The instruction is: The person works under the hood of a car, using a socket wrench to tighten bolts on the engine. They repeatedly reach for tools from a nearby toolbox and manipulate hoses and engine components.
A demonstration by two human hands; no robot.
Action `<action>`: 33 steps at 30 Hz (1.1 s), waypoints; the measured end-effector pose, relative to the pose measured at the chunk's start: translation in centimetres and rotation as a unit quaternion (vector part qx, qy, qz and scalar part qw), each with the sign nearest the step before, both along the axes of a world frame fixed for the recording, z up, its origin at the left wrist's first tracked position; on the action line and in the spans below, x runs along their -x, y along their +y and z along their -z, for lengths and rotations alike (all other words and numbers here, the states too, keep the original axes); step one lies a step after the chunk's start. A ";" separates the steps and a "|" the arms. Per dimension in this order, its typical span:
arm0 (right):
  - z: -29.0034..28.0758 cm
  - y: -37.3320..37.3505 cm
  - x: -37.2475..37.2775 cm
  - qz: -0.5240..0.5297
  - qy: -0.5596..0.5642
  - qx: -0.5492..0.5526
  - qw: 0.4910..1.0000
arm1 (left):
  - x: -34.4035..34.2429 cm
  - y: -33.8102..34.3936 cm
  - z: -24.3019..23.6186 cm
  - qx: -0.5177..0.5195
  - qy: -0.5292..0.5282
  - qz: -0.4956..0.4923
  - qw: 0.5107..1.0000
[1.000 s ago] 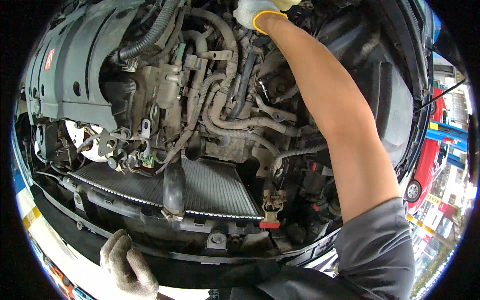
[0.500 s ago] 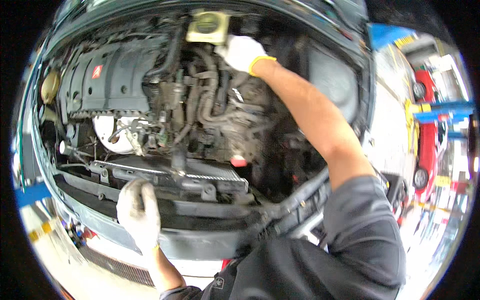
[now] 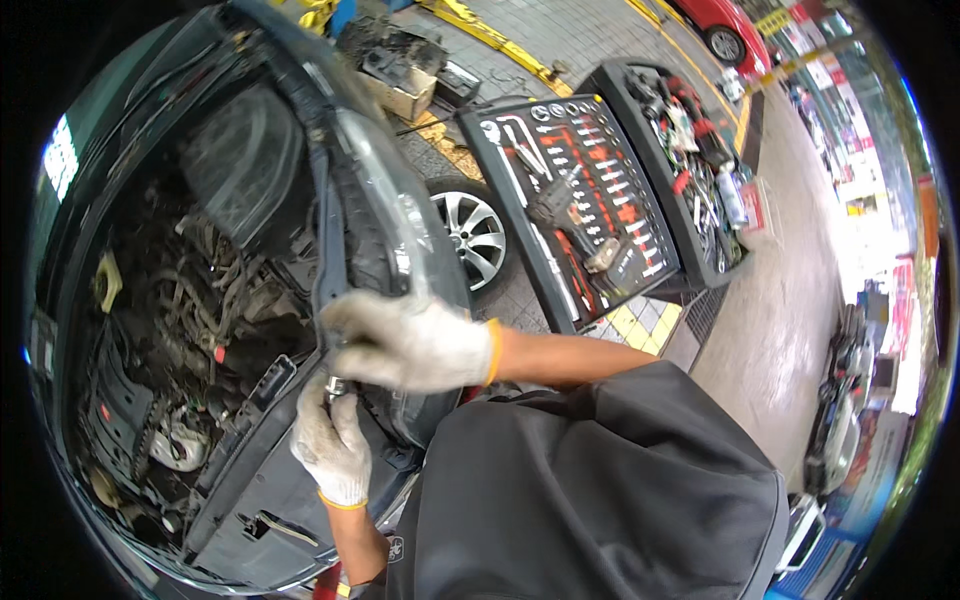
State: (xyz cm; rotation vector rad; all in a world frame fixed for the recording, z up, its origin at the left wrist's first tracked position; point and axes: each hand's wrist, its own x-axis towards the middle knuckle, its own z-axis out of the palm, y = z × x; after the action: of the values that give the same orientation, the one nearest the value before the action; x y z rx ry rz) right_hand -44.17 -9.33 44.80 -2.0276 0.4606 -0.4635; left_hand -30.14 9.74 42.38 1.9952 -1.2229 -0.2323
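Note:
I wear white knit gloves with orange cuffs. My right hand [image 3: 410, 340] lies across the car's headlight [image 3: 390, 230], its fingers bent over the lamp's inner edge. Just below it, my left hand [image 3: 330, 450] reaches up from the front panel [image 3: 250, 500], its fingers closed around a small shiny metal piece [image 3: 335, 385] right under my right fingertips. What that piece is stays unclear. The open engine bay [image 3: 190, 300], with hoses and a red cap, lies to the left of both hands. My dark shirt fills the lower middle.
To the right of the car's front wheel [image 3: 472, 235] stands an open black tool tray [image 3: 575, 190] with wrenches and sockets. A second tray [image 3: 690, 130] of loose tools stands beyond it. Cardboard and parts lie on the paved floor; parked cars stand at the far right.
The view has swung from the engine bay to the car's front corner. My right hand left the back of the engine and came to the headlight; my left hand rose to meet it.

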 end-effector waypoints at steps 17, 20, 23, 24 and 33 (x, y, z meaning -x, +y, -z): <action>17.1 -17.2 27.5 0.353 0.436 0.140 0.816 | 15.5 -11.0 2.8 -0.071 0.468 0.068 0.878; 12.1 -16.1 30.5 0.366 0.353 0.068 0.858 | 15.9 -14.6 4.4 -0.107 0.378 0.135 0.910; 3.9 -14.0 33.9 0.341 0.238 -0.085 0.905 | 18.5 -19.2 1.6 -0.070 0.198 0.220 0.953; 1.9 -13.6 34.7 0.313 0.193 -0.156 0.917 | 18.6 -20.5 2.2 -0.016 0.148 0.245 0.958; 0.8 -6.2 39.9 0.167 -0.037 -0.289 0.942 | 23.3 -28.4 -5.3 0.011 -0.191 0.560 0.806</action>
State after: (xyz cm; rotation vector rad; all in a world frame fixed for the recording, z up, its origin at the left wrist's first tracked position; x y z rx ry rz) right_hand -84.06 -15.49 43.96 -1.3644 0.7966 -0.5327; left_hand -53.43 -18.67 47.72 1.0643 -2.5490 -0.3789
